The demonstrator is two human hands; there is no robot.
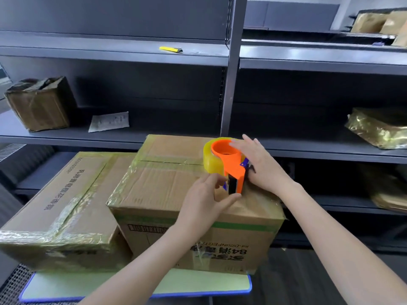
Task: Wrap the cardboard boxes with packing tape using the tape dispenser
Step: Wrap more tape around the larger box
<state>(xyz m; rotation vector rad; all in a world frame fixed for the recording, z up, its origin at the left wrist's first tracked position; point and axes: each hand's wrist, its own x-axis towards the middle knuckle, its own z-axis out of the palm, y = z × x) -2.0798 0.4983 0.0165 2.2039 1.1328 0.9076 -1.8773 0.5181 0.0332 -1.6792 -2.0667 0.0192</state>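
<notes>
An orange tape dispenser (229,160) with a roll of clear yellowish tape stands on top of the taller cardboard box (167,186), near its right edge. My right hand (262,166) rests on the dispenser's right side, fingers stretched over the roll and hub. My left hand (209,194) pinches the dispenser's lower front end between thumb and fingers. The box's top and edges carry shiny tape strips. A second, lower cardboard box (66,201), also taped, lies to its left.
Both boxes sit on a green mat with a blue border (136,285). Grey metal shelving stands behind, with a yellow utility knife (170,49), a worn taped box (39,104), a paper sheet (109,122) and wrapped parcels (378,128) at right.
</notes>
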